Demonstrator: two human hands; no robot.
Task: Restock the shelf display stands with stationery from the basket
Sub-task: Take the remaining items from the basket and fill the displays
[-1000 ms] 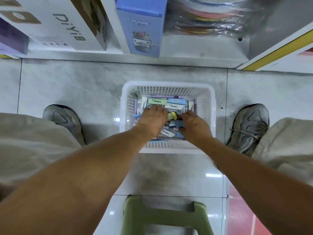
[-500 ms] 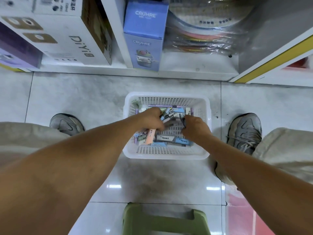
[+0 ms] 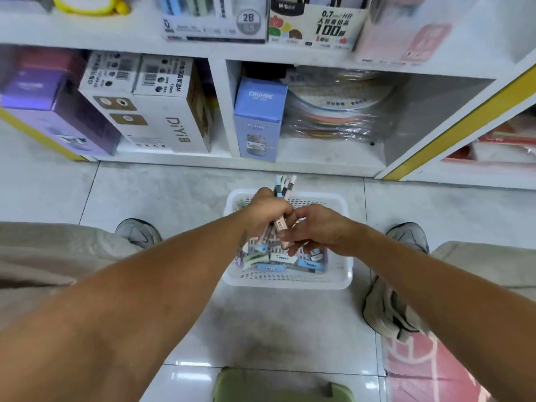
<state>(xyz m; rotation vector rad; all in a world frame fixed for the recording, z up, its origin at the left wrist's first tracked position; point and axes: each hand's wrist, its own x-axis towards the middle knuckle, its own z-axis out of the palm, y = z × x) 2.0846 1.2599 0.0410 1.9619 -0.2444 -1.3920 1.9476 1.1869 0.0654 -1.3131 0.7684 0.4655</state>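
Stool: green stool (image 3: 282, 387) at the near edge, on the floor tiles (image 3: 261, 323).
Basket: white plastic basket (image 3: 290, 281) on the floor between 2 grey shoes, small labelled stationery packs (image 3: 278, 258) inside.
Left hand: left hand (image 3: 268, 213) above the basket, fingers wrapped round a bunch of pens (image 3: 282, 192), tips pointing toward the shelf.
Right hand: right hand (image 3: 322, 229) touching the bunch's lower end, fingers curled on it.
Shelf: white shelf (image 3: 217, 108) beyond, with a blue CRUHRE box (image 3: 258, 120).

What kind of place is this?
Most likely a stationery or general goods shop aisle: white shelving stocked with boxed products, pencil lead display boxes above, and a white basket of small stationery on the tiled floor.
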